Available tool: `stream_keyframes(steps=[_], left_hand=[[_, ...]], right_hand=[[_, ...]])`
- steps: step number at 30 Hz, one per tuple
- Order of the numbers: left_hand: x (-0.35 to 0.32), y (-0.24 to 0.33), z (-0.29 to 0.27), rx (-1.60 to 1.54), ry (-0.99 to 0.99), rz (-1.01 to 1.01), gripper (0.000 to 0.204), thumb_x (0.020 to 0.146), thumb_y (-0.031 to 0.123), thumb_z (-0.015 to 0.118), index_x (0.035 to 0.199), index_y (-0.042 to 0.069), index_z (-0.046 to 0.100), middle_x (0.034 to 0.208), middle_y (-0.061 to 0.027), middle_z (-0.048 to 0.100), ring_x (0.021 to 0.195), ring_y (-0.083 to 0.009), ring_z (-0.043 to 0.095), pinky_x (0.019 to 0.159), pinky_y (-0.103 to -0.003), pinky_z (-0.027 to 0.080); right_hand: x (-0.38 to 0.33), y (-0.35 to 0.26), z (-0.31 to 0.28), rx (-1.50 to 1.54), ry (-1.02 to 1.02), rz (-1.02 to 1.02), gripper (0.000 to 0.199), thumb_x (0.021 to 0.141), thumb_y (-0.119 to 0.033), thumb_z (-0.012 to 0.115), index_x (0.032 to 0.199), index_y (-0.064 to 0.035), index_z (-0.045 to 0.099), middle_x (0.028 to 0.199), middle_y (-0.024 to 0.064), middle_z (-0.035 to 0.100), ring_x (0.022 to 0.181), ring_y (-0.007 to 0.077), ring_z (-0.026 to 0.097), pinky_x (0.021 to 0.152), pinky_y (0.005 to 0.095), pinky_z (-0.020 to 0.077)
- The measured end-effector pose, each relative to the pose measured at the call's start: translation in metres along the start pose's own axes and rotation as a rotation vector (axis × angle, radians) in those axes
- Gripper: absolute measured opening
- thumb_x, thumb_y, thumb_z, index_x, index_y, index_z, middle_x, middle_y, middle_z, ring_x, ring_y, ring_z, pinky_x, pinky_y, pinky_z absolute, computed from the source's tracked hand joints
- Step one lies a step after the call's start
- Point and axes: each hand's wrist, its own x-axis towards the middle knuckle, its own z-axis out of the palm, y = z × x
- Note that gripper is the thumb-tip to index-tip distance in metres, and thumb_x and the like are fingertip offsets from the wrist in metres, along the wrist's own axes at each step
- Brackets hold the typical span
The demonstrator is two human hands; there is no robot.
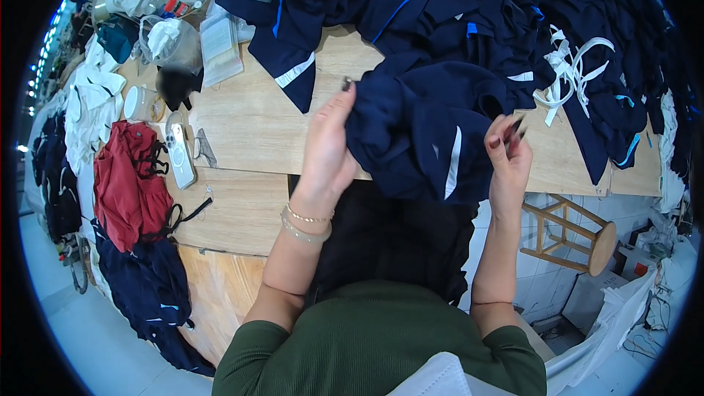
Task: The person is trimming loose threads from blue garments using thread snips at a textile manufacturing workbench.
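Note:
A navy blue garment (422,128) with a white stripe lies bunched at the near edge of the wooden table (249,121), hanging partly over it. My left hand (328,148) pinches the garment's left side, thumb and fingers closed on the fabric. My right hand (509,152) is at the garment's right edge, fingers closed around a small dark tool that looks like thread snips (515,130). Whether the right hand also touches the cloth is unclear.
A large heap of navy garments (469,7) with blue and white trim covers the far and right table. White straps (576,66) lie on it. At left are a phone (180,155), red clothing (128,183), a tape roll (141,104), plastic bags. A wooden stool (579,235) stands right below.

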Motion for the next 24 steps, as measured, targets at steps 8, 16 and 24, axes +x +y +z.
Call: stream_keyframes(steps=[8, 16, 24], left_hand=[[0.018, 0.016, -0.031, -0.278, 0.055, -0.008, 0.024, 0.099, 0.012, 0.048, 0.113, -0.005, 0.057, 0.113, -0.0171, 0.064, 0.106, -0.0235, 0.064, 0.097, -0.032, 0.052], [0.015, 0.046, -0.058, -0.149, 0.146, 0.192, 0.022, 0.095, 0.012, 0.054, 0.113, 0.001, 0.058, 0.108, -0.0114, 0.067, 0.099, -0.0215, 0.066, 0.087, -0.031, 0.055], [-0.018, 0.069, -0.006, 0.764, 0.255, 0.565, 0.016, 0.095, 0.011, 0.054, 0.106, 0.002, 0.061, 0.066, 0.0029, 0.052, 0.052, -0.0029, 0.046, 0.047, -0.018, 0.037]], right_hand=[[-0.051, 0.006, 0.043, -0.406, -0.304, -0.067, 0.027, 0.074, 0.008, 0.063, 0.097, -0.0052, 0.067, 0.095, 0.0097, 0.063, 0.068, 0.0222, 0.063, 0.064, 0.0298, 0.0525], [-0.030, 0.029, -0.011, -0.933, -0.310, -0.209, 0.035, 0.070, 0.007, 0.060, 0.101, -0.0090, 0.060, 0.094, 0.0094, 0.059, 0.065, 0.0277, 0.063, 0.061, 0.0331, 0.0527], [0.033, -0.076, -0.064, 0.443, -0.057, 0.000, 0.017, 0.095, -0.010, 0.051, 0.109, -0.0002, 0.056, 0.090, 0.0077, 0.062, 0.052, 0.0044, 0.044, 0.068, 0.0134, 0.0432]])
